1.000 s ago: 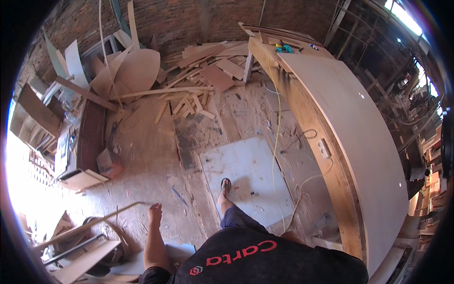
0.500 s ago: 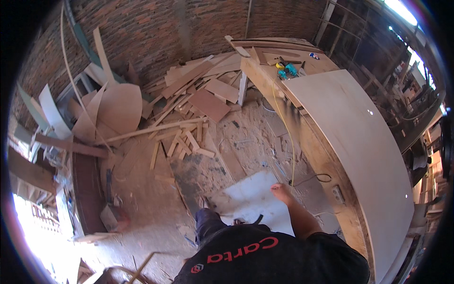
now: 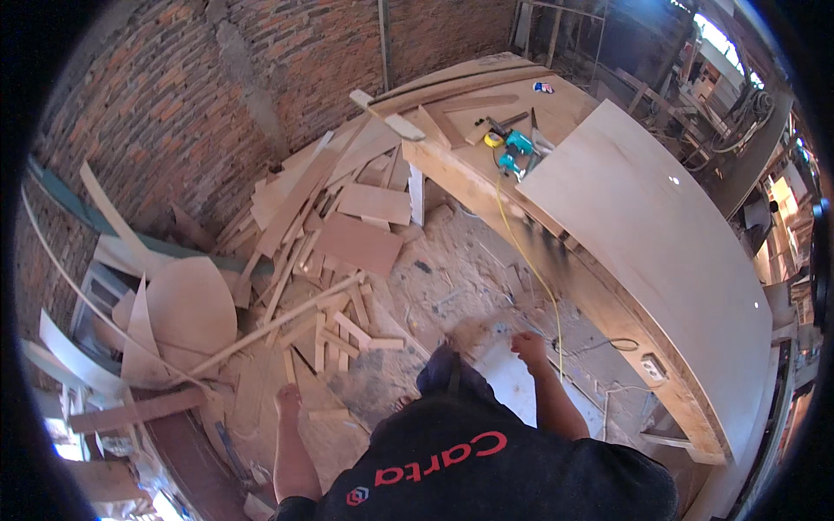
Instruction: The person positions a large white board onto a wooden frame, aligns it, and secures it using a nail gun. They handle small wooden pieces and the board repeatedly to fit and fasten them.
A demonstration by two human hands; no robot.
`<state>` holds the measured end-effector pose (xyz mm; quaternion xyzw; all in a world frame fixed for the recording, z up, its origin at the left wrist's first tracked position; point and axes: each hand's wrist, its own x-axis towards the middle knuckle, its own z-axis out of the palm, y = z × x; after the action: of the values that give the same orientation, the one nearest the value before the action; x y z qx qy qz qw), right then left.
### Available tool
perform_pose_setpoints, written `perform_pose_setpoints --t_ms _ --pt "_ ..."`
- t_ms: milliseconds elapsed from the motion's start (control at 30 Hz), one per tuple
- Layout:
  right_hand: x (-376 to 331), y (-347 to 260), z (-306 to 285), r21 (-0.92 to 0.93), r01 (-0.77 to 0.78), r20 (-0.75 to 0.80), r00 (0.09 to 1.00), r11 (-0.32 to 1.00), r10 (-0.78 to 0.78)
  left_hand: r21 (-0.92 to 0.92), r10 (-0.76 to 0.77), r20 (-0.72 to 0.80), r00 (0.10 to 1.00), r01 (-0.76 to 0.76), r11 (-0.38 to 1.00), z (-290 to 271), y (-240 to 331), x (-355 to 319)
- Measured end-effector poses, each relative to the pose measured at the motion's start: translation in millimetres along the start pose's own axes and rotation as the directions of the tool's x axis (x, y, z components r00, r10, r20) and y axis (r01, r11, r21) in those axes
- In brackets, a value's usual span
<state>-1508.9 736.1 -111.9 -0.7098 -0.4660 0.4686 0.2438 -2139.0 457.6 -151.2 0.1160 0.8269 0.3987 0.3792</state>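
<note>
My left hand (image 3: 288, 397) hangs low at my side with its fingers curled in, and nothing shows in it. It is above the floor, nearest to a thin wood strip (image 3: 289, 366). Out in front of me on the right is my right hand (image 3: 527, 344), loosely closed, with no object visible in it. It passes over the floor beside the workbench (image 3: 556, 247) and touches nothing that I can see. Near it run a yellow cord (image 3: 540, 276) and a dark cable (image 3: 599, 345). Below it lies a white sheet (image 3: 511, 382), partly hidden by my body.
A large pale board (image 3: 660, 217) covers much of the bench. Beyond it lie a teal power tool (image 3: 516, 149) and a yellow tape measure (image 3: 493, 140). Wood offcuts (image 3: 359, 241) are heaped by the brick wall (image 3: 174, 95). A power socket (image 3: 653, 367) is on the bench side.
My view has turned and I have moved forward toward the bench. The left arm has come into view, while the right hand remains closed over the white sheet.
</note>
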Motion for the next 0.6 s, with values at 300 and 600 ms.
perform_pose_setpoints --t_ms 300,600 --pt "285.3 -254.7 54.6 0.241 0.328 -0.137 0.943 0.914 -0.302 0.028 0.034 0.004 0.999 -0.034 0.999 83.1 93.9 98.2" --pt "507.7 -402.4 125.9 0.842 -0.246 0.089 0.941 0.481 0.326 0.142 -0.49 0.263 0.831 0.468 0.872 163.5 77.1 6.4"
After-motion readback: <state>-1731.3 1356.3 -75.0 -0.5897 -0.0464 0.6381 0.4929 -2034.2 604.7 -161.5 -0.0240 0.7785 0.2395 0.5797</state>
